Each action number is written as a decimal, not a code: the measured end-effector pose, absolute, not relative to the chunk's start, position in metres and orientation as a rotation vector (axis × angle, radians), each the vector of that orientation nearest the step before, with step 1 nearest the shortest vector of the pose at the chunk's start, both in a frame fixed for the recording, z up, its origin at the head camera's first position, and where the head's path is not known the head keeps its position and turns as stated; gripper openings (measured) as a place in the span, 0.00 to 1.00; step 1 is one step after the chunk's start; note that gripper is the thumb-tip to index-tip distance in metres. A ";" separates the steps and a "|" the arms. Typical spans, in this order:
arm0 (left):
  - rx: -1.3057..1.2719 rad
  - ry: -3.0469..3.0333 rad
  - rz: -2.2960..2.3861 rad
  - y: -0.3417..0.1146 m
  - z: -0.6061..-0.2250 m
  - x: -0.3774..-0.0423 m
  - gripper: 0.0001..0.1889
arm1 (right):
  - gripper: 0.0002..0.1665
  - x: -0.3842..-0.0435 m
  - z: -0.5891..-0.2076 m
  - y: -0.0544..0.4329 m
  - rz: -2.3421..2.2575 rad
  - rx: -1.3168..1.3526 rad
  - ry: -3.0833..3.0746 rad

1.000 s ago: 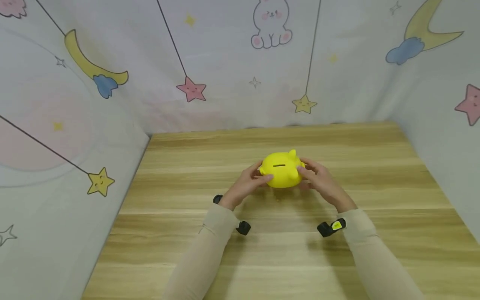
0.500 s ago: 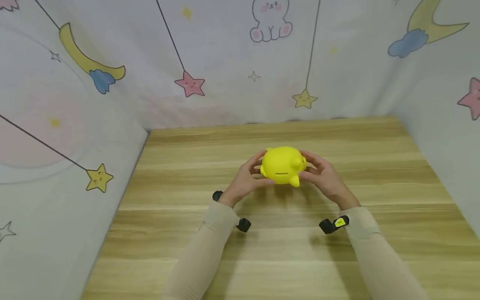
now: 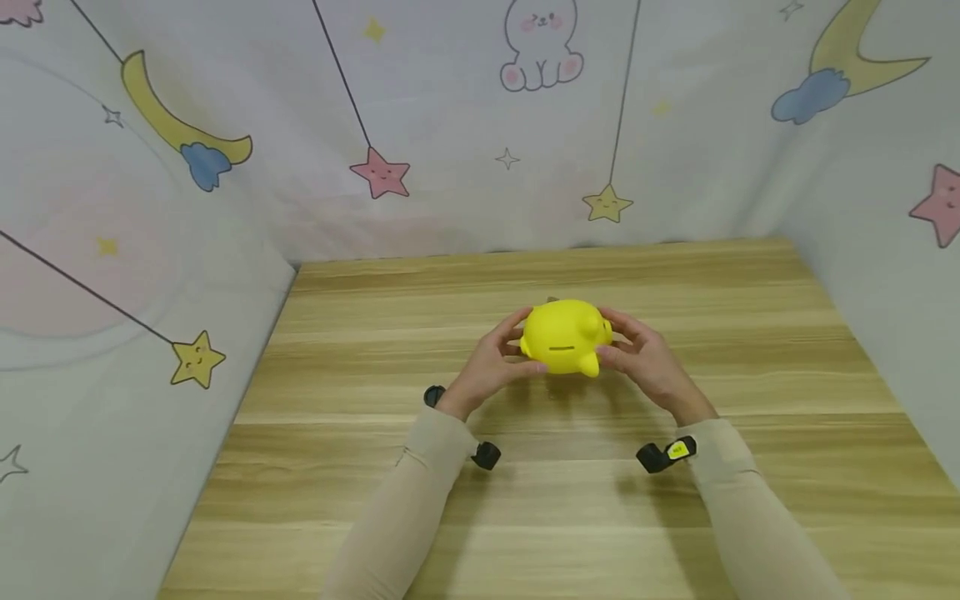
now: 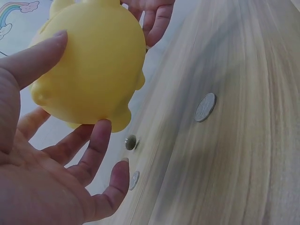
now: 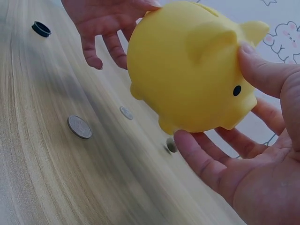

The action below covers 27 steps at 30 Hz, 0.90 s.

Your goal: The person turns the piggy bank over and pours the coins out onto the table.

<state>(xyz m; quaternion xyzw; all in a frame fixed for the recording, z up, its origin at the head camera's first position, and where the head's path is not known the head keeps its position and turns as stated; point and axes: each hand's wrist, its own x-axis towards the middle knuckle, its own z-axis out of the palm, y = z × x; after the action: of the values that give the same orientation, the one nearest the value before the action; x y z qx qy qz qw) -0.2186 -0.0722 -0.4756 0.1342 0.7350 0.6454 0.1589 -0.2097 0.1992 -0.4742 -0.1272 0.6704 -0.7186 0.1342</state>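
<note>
A yellow piggy bank [image 3: 564, 332] is held above the wooden table between both hands, its coin slot turned toward the near side and its snout to the right. My left hand [image 3: 491, 362] grips the tail end, thumb on the near side and fingers round underneath. At the head end, my right hand [image 3: 647, 360] holds it with the thumb by an ear and the fingers below. Two coins lie under it: a larger coin [image 5: 79, 127] and another coin [image 5: 126, 112]. A further coin [image 4: 131, 142] appears tilted or on edge near the bank's feet.
A small black round cap [image 5: 41, 29] lies on the table [image 3: 570, 517] in the right wrist view. White cloth walls [image 3: 450, 100] printed with stars and moons border the table at the back and sides.
Both hands have rolled the piggy bank so its slot moved from the top to the near side. A small grey edge now shows just beyond the bank in the head view.
</note>
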 end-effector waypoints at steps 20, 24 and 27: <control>0.210 2.159 1.712 -0.069 -0.479 -0.218 0.39 | 0.37 -0.208 -0.474 0.191 -1.882 -0.109 2.089; 0.136 2.152 1.716 -0.066 -0.476 -0.218 0.40 | 0.43 -0.209 -0.471 0.186 -1.838 -0.036 2.131; 0.095 2.151 1.747 -0.064 -0.475 -0.217 0.40 | 0.47 -0.209 -0.469 0.182 -1.808 0.014 2.157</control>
<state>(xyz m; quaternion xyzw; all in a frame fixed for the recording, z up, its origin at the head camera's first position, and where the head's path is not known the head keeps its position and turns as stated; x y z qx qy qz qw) -0.2173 -0.0644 -0.4748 0.0336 0.7627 0.6193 0.1836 -0.2094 0.1820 -0.4694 0.0048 0.7560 -0.6339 0.1629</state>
